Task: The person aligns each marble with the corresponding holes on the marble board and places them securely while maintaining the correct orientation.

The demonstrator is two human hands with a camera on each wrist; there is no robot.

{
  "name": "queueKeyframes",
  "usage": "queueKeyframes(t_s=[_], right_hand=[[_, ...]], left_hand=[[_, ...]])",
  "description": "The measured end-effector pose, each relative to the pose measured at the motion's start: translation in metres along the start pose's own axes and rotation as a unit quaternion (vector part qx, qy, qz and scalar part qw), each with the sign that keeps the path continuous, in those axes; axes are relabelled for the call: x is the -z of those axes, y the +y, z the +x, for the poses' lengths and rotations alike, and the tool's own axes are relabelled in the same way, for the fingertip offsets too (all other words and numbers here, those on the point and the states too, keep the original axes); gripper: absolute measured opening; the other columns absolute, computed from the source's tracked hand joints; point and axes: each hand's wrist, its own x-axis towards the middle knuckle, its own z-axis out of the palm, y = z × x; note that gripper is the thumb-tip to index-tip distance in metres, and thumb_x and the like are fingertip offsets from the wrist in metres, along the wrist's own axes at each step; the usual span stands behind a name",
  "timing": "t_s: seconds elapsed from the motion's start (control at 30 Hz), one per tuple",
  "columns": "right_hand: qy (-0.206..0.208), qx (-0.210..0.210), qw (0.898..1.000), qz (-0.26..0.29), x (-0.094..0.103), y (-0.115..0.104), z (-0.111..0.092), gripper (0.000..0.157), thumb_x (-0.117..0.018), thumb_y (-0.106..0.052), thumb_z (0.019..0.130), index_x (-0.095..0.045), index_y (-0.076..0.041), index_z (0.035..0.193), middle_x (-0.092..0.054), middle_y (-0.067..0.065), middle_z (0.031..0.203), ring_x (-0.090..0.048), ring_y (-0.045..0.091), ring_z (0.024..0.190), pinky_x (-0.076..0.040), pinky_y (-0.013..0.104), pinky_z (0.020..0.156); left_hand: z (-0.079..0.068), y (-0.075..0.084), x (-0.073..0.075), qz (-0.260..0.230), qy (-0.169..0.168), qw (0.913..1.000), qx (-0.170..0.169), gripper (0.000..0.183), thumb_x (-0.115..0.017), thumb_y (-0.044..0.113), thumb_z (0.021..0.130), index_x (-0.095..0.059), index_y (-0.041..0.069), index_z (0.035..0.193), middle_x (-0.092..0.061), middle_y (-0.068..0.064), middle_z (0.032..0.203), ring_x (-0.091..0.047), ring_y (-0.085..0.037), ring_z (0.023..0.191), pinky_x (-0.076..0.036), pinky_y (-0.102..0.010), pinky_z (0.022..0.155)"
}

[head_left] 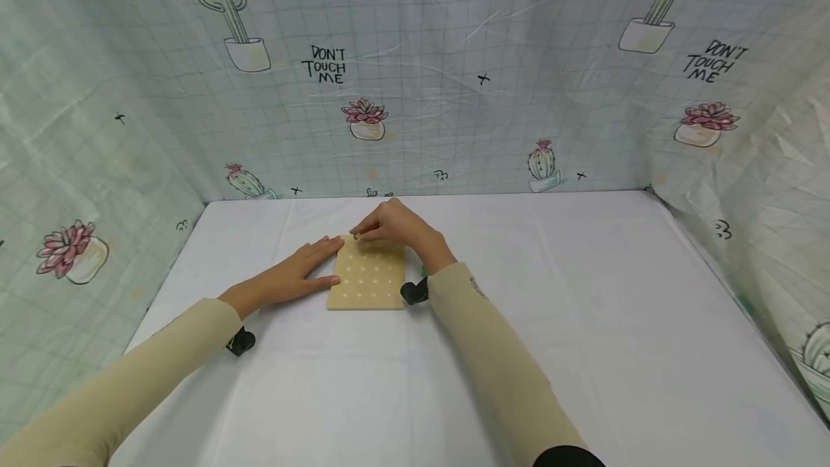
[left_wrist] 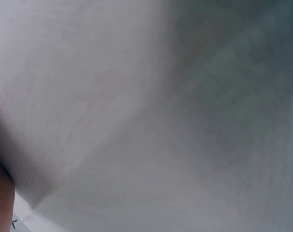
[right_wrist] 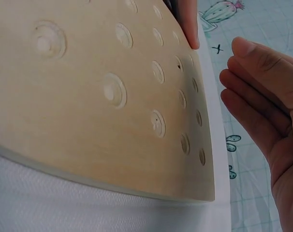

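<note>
The wooden board (head_left: 369, 274), patterned with rows of round hollows (right_wrist: 157, 123), lay flat on the white-covered worktop (head_left: 648, 308) in front of the person. The left hand (head_left: 295, 272) rested at its left edge, fingers straight and spread, gripping nothing; it seemed to be steadying the board. The right hand (head_left: 398, 225) was at the far left corner, thumb and forefinger drawn together, apparently pinching a small greenish object (head_left: 356, 236) (too tiny to name, and out of sight in the right wrist view). The step in hand looked like work on a single hollow near that corner, though whether the object was being set in or lifted out could not be told. Either way, the next move called for fine control: holding the board from sliding and moving the fingers squarely over the hollow without a nudge.
</note>
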Motion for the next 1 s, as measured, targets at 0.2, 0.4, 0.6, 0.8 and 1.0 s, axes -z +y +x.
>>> queueKeyframes(t_s=[0.2,0.4,0.6,0.8,1.0], right_hand=[[-0.018,0.000,1.000,0.001,-0.004,0.001,0.006,0.027,-0.078,-0.024,0.092,-0.078,-0.019,0.118,-0.078,-0.004,0.109,-0.071,0.004,0.095,-0.054,0.015,0.082],[-0.030,0.016,0.999,0.010,-0.008,0.003,0.012,0.027,-0.077,-0.022,0.092,-0.078,-0.018,0.119,-0.077,-0.005,0.112,-0.070,0.002,0.095,-0.054,0.016,0.083],[-0.034,0.017,0.999,0.016,-0.010,0.005,0.015,0.025,-0.075,-0.022,0.094,-0.078,-0.019,0.119,-0.076,-0.007,0.114,-0.067,0.002,0.096,-0.053,0.018,0.085],[-0.028,0.016,0.999,0.016,-0.015,0.009,0.013,0.025,-0.074,-0.024,0.095,-0.078,-0.020,0.120,-0.076,-0.007,0.113,-0.066,0.002,0.095,-0.052,0.018,0.084],[-0.021,0.036,0.999,0.016,-0.017,0.009,0.013,0.025,-0.075,-0.020,0.094,-0.078,-0.017,0.119,-0.077,-0.004,0.112,-0.068,0.003,0.095,-0.052,0.017,0.083]], left_hand=[[0.000,0.001,0.001,0.000,-0.002,0.9999,-0.011,0.086,-0.057,0.054,0.101,-0.012,0.020,0.166,-0.012,-0.009,0.171,-0.007,-0.036,0.157,-0.003,-0.061,0.124],[0.000,0.001,0.001,0.000,-0.004,0.9999,-0.010,0.085,-0.057,0.053,0.101,-0.011,0.020,0.166,-0.011,-0.008,0.171,-0.006,-0.036,0.157,-0.002,-0.061,0.124],[0.002,0.000,0.000,0.002,-0.001,0.9999,-0.015,0.086,-0.057,0.054,0.101,-0.012,0.020,0.166,-0.013,-0.008,0.171,-0.007,-0.035,0.157,-0.003,-0.061,0.124],[0.003,0.000,0.000,0.004,-0.004,0.9998,-0.019,0.086,-0.056,0.055,0.101,-0.012,0.019,0.166,-0.014,-0.008,0.171,-0.006,-0.036,0.157,-0.003,-0.062,0.124],[0.002,0.001,0.000,0.011,-0.011,0.9998,-0.011,0.086,-0.054,0.056,0.102,-0.009,0.020,0.166,-0.012,-0.008,0.171,-0.005,-0.035,0.157,-0.002,-0.061,0.124]])
